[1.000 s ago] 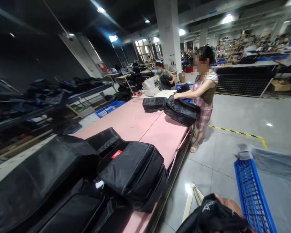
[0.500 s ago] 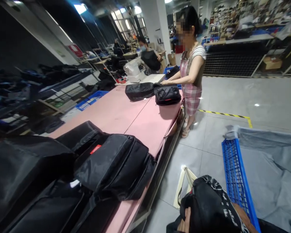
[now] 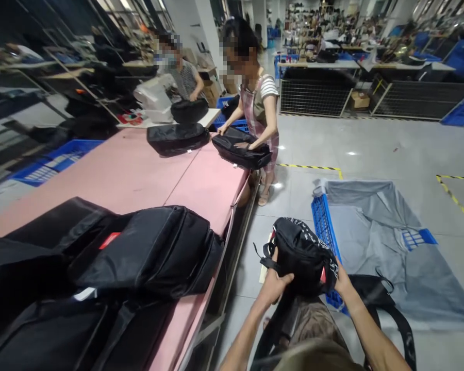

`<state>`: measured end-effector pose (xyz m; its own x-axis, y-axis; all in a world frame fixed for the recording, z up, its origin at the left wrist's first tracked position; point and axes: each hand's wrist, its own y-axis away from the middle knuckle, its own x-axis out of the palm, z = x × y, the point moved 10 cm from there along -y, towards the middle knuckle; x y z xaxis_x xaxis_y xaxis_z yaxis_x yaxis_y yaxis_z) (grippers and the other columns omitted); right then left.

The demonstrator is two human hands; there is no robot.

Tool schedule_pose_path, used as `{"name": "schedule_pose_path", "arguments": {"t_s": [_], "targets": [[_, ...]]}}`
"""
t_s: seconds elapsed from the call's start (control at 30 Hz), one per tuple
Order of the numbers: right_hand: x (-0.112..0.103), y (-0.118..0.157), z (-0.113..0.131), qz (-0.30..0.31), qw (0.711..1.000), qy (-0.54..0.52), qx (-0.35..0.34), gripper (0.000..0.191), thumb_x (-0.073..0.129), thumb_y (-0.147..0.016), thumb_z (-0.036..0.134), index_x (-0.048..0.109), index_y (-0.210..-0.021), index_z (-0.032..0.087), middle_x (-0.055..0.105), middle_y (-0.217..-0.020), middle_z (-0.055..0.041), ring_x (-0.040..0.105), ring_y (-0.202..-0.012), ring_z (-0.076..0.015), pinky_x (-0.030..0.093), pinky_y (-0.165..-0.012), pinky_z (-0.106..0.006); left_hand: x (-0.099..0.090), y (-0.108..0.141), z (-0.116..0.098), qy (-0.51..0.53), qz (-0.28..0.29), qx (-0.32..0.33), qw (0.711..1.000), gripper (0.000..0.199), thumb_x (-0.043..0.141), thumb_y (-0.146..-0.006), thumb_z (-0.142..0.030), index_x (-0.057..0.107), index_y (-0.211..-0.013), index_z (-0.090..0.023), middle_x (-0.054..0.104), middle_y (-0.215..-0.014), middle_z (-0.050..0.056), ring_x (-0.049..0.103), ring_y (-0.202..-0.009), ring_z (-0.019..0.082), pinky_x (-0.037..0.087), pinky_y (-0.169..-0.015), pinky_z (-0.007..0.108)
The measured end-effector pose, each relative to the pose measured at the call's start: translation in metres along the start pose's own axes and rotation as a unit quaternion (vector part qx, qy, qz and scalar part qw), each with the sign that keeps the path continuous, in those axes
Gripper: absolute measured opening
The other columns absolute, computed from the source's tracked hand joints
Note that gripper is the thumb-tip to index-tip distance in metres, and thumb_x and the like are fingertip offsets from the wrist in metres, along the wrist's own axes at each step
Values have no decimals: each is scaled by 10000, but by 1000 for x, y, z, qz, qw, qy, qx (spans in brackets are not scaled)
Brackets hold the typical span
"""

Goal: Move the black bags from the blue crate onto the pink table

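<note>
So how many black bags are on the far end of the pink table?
2: the left bag, and the right bag by the table corner, with a co-worker's hand on it. Others could be hidden behind them.

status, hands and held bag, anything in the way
Left hand and right hand gripping black bag from both sides. Bag apart from pink table. Blue crate close right, nothing visibly blocking.

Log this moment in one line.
left hand: holds white-patterned black bag | right hand: holds its other side | pink table: other black bags on top
</note>
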<state>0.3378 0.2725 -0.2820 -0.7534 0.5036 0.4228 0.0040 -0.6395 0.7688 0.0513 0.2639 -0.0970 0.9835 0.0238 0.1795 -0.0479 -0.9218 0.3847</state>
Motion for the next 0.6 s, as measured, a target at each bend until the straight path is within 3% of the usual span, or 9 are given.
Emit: {"name": "schedule_pose_path", "arguments": {"t_s": [0.17, 0.33, 0.4, 0.5, 0.6], "targets": [[32, 17, 25, 10, 999, -38, 9, 432, 580, -1068, 520, 842, -1068, 176, 872, -1073, -135, 847, -1045, -262, 681, -1009, -372, 25, -9, -52, 93, -7, -31, 995, 1040, 901, -871, -578, 396, -1749, -347, 534, -1748, 101, 540, -1584, 338, 416, -1323, 492], [54, 37, 59, -11, 996, -61, -71, 308, 633, -1060, 405, 838, -1072, 175, 875, -1060, -107, 840, -975, -221, 684, -952, -316, 34, -46, -82, 45, -121, -68, 989, 902, 861, -892, -608, 538, -1634, -210, 643, -1625, 183, 624, -1470, 368, 551, -1158, 476], [58, 48, 70, -10, 993, -70, -97, 263, 707, -1002, 372, 834, -1125, 176, 874, -1063, -92, 837, -1004, -230, 684, -968, -330, 29, -53, -93, 43, -134, -80, 987, 795, 855, -871, -592, 635, -1511, -175, 711, -1515, 207, 687, -1354, 377, 606, -1031, 470], [66, 60, 82, 21, 990, -43, -132, 413, 814, -927, 469, 814, -1229, 187, 865, -1116, -86, 825, -1069, -266, 678, -994, -374, 11, -54, -112, 64, -102, -65, 991, 681, 847, -820, -620, 719, -1315, -169, 791, -1327, 180, 753, -1124, 331, 627, -871, 415], [65, 51, 85, -1, 988, 37, -151, 561, 830, -889, 615, 803, -1225, 167, 858, -1098, -110, 808, -1058, -300, 666, -936, -386, -16, -57, -103, 82, -95, -65, 990, 677, 821, -798, -684, 725, -1238, -179, 791, -1288, 143, 743, -1056, 289, 614, -846, 373]]}}
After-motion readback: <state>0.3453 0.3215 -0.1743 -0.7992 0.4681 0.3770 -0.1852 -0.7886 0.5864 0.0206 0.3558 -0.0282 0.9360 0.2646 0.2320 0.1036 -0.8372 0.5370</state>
